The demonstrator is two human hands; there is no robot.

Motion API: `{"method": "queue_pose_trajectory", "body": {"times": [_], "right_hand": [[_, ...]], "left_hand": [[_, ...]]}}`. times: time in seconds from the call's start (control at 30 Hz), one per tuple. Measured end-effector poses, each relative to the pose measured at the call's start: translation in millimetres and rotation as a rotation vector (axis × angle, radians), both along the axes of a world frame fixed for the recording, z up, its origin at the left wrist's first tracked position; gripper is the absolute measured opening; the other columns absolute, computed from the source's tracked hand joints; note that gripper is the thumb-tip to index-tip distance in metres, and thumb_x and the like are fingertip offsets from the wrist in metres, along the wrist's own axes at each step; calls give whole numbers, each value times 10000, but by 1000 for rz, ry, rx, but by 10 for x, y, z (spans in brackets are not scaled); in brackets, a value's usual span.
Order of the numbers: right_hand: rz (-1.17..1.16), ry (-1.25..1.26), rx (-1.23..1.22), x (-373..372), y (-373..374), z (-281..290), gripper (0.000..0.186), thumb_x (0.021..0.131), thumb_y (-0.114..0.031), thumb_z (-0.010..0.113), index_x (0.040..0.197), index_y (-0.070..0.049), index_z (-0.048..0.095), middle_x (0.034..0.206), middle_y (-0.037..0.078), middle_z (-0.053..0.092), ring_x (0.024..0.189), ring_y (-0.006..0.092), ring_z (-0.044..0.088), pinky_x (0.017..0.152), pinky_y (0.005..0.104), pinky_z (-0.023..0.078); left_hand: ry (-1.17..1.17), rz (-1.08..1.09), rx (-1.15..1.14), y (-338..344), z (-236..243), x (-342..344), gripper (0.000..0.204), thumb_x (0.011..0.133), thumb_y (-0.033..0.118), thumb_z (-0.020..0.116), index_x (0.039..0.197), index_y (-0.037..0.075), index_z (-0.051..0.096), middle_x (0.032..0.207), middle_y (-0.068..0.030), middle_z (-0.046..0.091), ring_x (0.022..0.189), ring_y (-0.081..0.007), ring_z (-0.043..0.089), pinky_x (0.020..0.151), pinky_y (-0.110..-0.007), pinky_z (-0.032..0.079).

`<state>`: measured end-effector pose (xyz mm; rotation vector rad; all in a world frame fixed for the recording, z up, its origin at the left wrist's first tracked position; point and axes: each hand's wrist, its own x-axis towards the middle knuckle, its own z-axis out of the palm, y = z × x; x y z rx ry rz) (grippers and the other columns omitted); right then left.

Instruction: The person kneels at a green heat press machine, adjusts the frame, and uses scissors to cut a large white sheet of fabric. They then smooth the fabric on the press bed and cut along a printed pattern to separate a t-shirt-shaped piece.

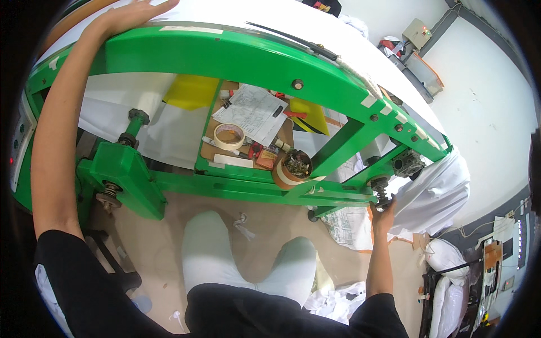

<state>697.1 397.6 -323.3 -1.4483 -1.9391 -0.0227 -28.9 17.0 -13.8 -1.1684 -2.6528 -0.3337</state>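
Black clothing [242,310] on the wearer lies nearest the camera, with 2 knees in pale trousers [208,248] beyond it, facing the front of the green frame [225,53]. Past the frame's left edge stands a pale control panel [21,141] showing a red light. Right of it, the bare left forearm [56,146] crosses the frame's left end and hides part of it. Through the middle opening shows a brown shelf [288,130]: yellow sheet [191,92] beyond its left edge, tape roll [228,145] near its front left corner, papers [256,112] across its middle, round brown container [280,172] of dark bits at its front right corner. Farther right, white cloth [437,191] drapes from the frame's right end, with white bags [448,259] on the far right.

Left hand [132,17] lies over the frame's upper left edge, fingers extended and spread across a white sheet [282,14], gripping nothing visible. The frame is glossy, bolted and patched with pale tape. At its lower right corner, the right hand [384,217] is curled, fingers and thumb around the end of a dark, coil-sprung spindle [381,187].
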Motion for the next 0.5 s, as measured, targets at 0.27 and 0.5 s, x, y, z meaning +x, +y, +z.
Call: {"method": "queue_pose_trajectory", "body": {"times": [0.27,0.5], "right_hand": [[39,959,-1061,136,168,316,843,883,-733,630,1435,-138,403,1130,129,632,933,306,649,794,487,540],[6,248,-187,-90,-85,131,697,843,-390,839,1351,-100,462,992,131,684,933,309,680,842,449,534]], "left_hand": [[93,-129,102,-69,-100,-466,884,992,778,286,1609,148,346,1603,-191,425,1442,-345,467,1233,-427,310],[-140,-10,-91,-67,131,-244,909,969,810,222,1639,198,286,1714,-161,66,1561,-413,39,1232,-640,22]]}}
